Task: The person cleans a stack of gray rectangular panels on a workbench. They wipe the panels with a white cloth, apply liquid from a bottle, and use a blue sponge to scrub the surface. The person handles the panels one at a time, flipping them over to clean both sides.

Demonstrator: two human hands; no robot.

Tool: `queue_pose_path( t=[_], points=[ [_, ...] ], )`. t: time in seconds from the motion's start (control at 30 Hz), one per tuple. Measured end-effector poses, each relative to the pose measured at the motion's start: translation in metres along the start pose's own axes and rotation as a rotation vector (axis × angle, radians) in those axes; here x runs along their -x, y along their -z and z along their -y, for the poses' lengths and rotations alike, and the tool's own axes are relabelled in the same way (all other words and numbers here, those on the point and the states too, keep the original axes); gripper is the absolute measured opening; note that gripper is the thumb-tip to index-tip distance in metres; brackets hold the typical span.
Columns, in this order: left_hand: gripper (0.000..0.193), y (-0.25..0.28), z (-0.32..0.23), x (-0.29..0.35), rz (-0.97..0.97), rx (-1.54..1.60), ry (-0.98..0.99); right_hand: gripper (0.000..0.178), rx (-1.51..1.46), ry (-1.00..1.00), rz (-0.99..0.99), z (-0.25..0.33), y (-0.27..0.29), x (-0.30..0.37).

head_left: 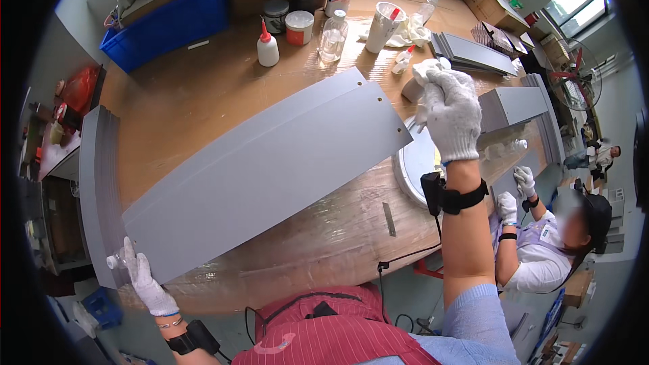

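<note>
Workshop with stacked grey panels (99,192)

The fisheye view looks from the wearer's head, facing down and forward over the table (172,108); it is near, the panel (270,176) spanning mid-frame; the apron (324,338) shows at the lower edge, a tilted window (574,1) at upper right.

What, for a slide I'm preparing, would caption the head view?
A long grey panel across a table, gloved left hand at one end, gloved right hand near the other.
</note>
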State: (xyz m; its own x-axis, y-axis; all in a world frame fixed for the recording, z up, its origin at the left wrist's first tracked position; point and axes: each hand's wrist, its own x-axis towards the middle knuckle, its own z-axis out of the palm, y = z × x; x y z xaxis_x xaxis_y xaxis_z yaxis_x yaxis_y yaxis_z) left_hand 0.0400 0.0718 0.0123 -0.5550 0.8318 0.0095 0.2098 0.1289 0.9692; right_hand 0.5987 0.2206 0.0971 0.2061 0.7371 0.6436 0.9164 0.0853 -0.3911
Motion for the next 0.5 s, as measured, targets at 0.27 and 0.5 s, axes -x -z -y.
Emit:
queue_pose_path(
  t=[0.27, 0.5],
  points=[
    [0.047, -0.011, 0.0, -0.004, -0.041, -0.049, -0.002, 0.018, 0.066, 0.012, 0.02, 0.012, -0.034, 0.06],
    [0.046, -0.007, 0.009, -0.002, -0.048, 0.182, 0.037, 0.03, -0.237, -0.645, 0.524, -0.015, -0.035, 0.151]
  ],
)
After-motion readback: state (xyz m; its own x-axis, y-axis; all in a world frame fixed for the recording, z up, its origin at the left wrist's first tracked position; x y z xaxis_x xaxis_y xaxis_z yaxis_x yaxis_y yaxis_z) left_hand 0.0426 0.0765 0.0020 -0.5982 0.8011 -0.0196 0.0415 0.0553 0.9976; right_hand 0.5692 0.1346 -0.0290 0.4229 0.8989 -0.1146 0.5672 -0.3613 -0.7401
